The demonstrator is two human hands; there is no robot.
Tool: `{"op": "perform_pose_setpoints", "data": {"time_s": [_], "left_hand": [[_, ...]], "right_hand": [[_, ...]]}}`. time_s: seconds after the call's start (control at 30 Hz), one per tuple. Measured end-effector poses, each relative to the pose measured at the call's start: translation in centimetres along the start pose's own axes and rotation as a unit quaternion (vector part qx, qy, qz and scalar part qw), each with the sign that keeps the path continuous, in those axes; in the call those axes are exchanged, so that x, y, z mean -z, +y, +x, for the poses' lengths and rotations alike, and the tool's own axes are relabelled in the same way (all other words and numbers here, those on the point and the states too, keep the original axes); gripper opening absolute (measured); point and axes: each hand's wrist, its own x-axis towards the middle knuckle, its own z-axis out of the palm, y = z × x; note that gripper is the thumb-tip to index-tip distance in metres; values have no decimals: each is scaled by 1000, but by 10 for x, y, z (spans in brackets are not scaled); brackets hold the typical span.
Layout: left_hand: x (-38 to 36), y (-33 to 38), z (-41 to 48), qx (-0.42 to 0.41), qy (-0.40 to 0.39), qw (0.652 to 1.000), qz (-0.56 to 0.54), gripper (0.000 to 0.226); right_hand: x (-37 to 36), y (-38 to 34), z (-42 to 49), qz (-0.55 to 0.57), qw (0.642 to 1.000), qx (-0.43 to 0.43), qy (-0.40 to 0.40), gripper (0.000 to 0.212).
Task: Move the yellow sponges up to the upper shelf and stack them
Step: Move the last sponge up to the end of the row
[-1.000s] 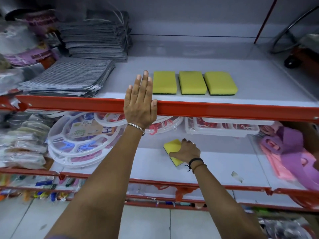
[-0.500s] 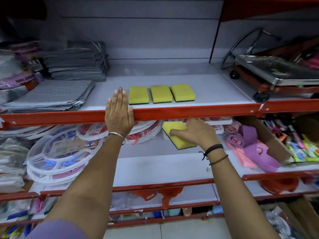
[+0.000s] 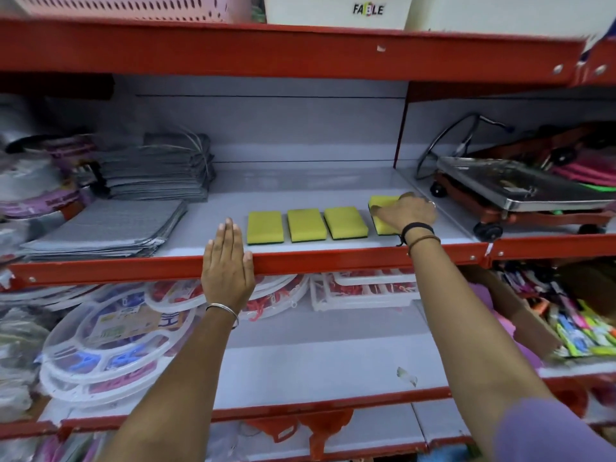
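Head view: right hand [image 3: 405,213] fingers apparently grip a half-hidden yellow sponge [image 3: 383,211]; left hand [image 3: 228,265] fingers lie flat.

Three sponges [image 3: 306,225] lie side by side on the upper shelf [image 3: 333,261], a fourth sponge [image 3: 383,211] to their right under the right hand [image 3: 405,211]. Cloths [image 3: 110,225] lie left, a trolley [image 3: 520,191] right. The left hand [image 3: 228,271] rests on the shelf's front edge.

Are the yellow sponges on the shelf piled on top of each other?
No, the three flat yellow rectangular sponges lie side by side, and the right hand sets a fourth yellow sponge beside them on the white shelf.
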Motion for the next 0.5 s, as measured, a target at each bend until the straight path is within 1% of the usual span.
{"op": "perform_pose_setpoints", "data": {"time_s": [0.17, 0.33, 0.4, 0.43, 0.47, 0.5], "left_hand": [[-9, -5, 5, -20, 20, 1000, -1, 57], [-17, -10, 10, -30, 50, 998, -10, 57], [-15, -7, 10, -29, 55, 998, -11, 58], [-12, -5, 9, -24, 54, 998, -13, 58], [-9, -1, 7, -15, 50, 999, -17, 58], [-5, 3, 6, 1, 42, 999, -22, 59]], "right_hand": [[-31, -1, 23, -56, 998, -26, -31, 76], [-45, -2, 37, -60, 996, -48, -51, 82], [-43, -5, 36, -53, 997, -49, -29, 86], [-42, -8, 31, -45, 999, -21, -5, 86], [-42, -13, 25, -31, 999, 30, 20, 83], [-42, -19, 19, -2, 995, 93, 28, 77]]}}
